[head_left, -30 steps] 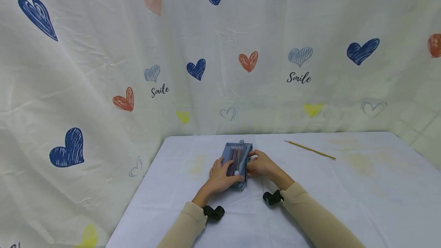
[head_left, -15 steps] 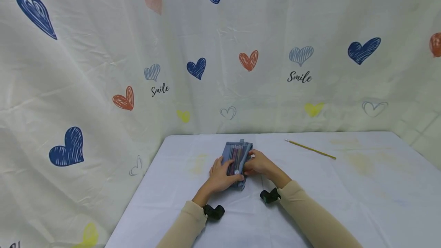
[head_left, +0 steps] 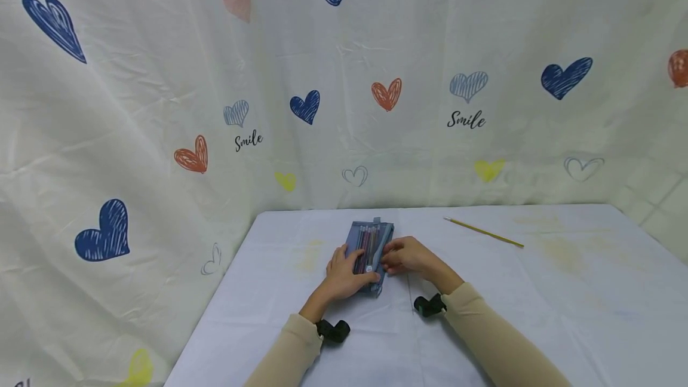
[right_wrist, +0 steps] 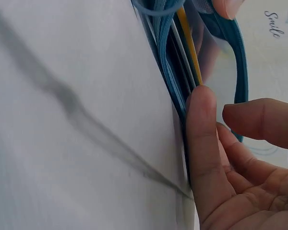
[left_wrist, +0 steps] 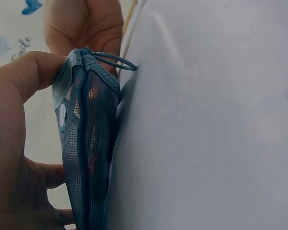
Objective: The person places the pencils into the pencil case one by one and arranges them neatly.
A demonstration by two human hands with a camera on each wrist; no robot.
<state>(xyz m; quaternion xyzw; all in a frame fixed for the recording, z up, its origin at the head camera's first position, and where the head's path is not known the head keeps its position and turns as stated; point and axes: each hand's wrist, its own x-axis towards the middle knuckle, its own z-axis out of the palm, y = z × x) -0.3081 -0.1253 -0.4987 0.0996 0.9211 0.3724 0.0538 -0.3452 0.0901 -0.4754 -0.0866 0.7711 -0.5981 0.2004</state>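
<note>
A blue zip pencil case point(head_left: 353, 235) with a see-through mesh front lies on the table, several pens or pencils showing through it. My left hand point(head_left: 342, 278) holds it down, fingers spread over its left part and thumb at its near right corner. From the left wrist, the case point(left_wrist: 98, 158) appears edge-on, its zip tape along the side. My right hand point(head_left: 412, 260) is at the case's right side. Close up, that side gapes, with a yellow strip point(right_wrist: 186, 33) and pale edges inside. The right forefinger touches this opening; its thumb stays apart from it.
A yellow pencil point(head_left: 484, 233) lies by itself at the back right of the white-covered table point(head_left: 537, 315). Behind the table hangs a pale curtain point(head_left: 408, 28) printed with hearts. Each wrist wears a small black camera point(head_left: 429, 305).
My right hand reached slightly further left into the side of the case, then drew back a little to the right. The left hand and the case have stayed in place.
</note>
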